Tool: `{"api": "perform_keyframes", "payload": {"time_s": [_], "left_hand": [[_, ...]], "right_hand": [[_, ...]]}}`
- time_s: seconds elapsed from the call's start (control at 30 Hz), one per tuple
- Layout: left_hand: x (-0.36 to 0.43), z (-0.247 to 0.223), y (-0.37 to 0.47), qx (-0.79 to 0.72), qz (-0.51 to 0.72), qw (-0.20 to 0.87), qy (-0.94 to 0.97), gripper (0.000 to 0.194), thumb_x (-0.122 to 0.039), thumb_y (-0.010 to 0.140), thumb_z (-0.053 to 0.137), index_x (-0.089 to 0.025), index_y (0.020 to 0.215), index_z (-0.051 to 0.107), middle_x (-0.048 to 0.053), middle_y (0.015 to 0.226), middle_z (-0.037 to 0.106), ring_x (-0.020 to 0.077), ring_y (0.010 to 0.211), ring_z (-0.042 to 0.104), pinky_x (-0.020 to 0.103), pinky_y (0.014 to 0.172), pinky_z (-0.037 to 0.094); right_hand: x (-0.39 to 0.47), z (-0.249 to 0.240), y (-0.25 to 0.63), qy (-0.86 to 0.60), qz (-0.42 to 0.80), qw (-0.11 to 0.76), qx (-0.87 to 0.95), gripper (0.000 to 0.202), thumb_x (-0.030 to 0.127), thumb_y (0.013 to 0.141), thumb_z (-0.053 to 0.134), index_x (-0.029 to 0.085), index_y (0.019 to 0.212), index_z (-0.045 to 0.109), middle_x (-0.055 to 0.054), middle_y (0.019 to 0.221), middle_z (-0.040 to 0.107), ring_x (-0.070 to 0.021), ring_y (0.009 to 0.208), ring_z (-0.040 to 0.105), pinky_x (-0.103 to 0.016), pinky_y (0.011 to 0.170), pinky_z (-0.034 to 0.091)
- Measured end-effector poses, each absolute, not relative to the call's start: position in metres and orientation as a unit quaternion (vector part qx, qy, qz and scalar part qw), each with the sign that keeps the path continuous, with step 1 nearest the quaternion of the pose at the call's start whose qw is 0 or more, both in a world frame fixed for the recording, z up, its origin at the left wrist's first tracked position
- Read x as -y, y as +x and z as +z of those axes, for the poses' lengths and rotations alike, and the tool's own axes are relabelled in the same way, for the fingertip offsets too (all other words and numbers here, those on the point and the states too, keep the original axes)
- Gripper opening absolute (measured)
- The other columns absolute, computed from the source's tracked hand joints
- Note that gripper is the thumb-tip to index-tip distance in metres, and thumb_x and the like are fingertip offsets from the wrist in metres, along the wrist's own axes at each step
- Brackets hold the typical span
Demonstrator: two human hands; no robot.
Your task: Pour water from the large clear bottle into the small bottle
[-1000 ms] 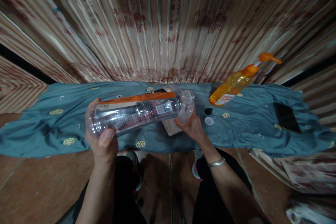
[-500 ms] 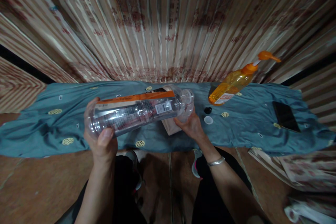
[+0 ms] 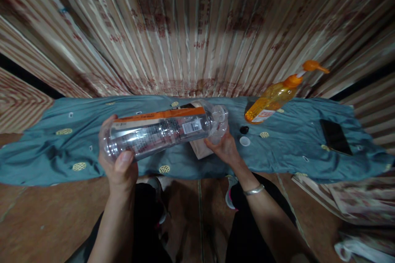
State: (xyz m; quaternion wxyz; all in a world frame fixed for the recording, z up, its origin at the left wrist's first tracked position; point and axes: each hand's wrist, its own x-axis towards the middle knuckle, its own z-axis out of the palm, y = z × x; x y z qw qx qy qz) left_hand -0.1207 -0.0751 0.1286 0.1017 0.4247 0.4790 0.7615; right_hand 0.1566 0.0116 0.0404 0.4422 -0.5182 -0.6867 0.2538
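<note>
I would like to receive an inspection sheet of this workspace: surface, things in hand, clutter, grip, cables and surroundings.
Surface: wrinkled teal patterned cloth.
Job's things: large clear plastic bottle with orange-banded label, held sideways, its neck at a small clear plastic container; contact unclear.
Clutter: amber plastic pump bottle, small black object, small round white piece, flat black rectangular object, partly hidden beige object.
Grip: left hand around the large bottle's base end; right hand around the small container.
Cables: nothing seen.
Surroundings: striped beige sheeting with reddish print behind, brown floor below.
</note>
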Motion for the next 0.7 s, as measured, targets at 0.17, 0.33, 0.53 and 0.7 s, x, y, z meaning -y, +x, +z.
{"api": "perform_keyframes", "payload": {"time_s": [0.17, 0.33, 0.53, 0.7], "left_hand": [[0.0754, 0.1311, -0.1176, -0.464, 0.773, 0.115, 0.417, 0.086, -0.066, 0.045, 0.091, -0.031, 0.123, 0.079, 0.005, 0.111, 0.069, 0.0283, 0.095, 0.067, 0.044, 0.086, 0.058], [0.0748, 0.1321, -0.1164, -0.470, 0.768, 0.112, 0.419, 0.085, -0.067, 0.047, 0.088, -0.032, 0.124, 0.079, 0.004, 0.105, 0.069, 0.0284, 0.090, 0.068, 0.045, 0.083, 0.060], [0.0750, 0.1302, -0.1201, -0.471, 0.762, 0.110, 0.431, 0.085, -0.068, 0.048, 0.089, -0.033, 0.125, 0.080, 0.004, 0.112, 0.069, 0.0287, 0.095, 0.068, 0.046, 0.087, 0.060], [0.0756, 0.1333, -0.1177, -0.471, 0.770, 0.118, 0.414, 0.085, -0.067, 0.045, 0.090, -0.033, 0.122, 0.081, 0.004, 0.111, 0.069, 0.0279, 0.094, 0.067, 0.044, 0.085, 0.060]], "right_hand": [[-0.0115, 0.0405, 0.1573, -0.524, 0.261, 0.436, 0.684, 0.088, 0.041, 0.077, 0.081, 0.011, 0.153, 0.049, -0.022, 0.126, 0.080, -0.0431, 0.112, 0.082, -0.062, 0.097, 0.069], [-0.0127, 0.0413, 0.1575, -0.526, 0.258, 0.428, 0.688, 0.089, 0.042, 0.077, 0.081, 0.011, 0.153, 0.047, -0.021, 0.124, 0.080, -0.0422, 0.112, 0.082, -0.061, 0.097, 0.069], [-0.0132, 0.0393, 0.1573, -0.524, 0.256, 0.434, 0.687, 0.085, 0.043, 0.077, 0.080, 0.013, 0.151, 0.049, -0.022, 0.124, 0.080, -0.0423, 0.107, 0.083, -0.062, 0.093, 0.070], [-0.0129, 0.0398, 0.1573, -0.528, 0.258, 0.428, 0.686, 0.087, 0.042, 0.077, 0.079, 0.010, 0.152, 0.048, -0.022, 0.122, 0.080, -0.0431, 0.107, 0.083, -0.060, 0.092, 0.070]]}}
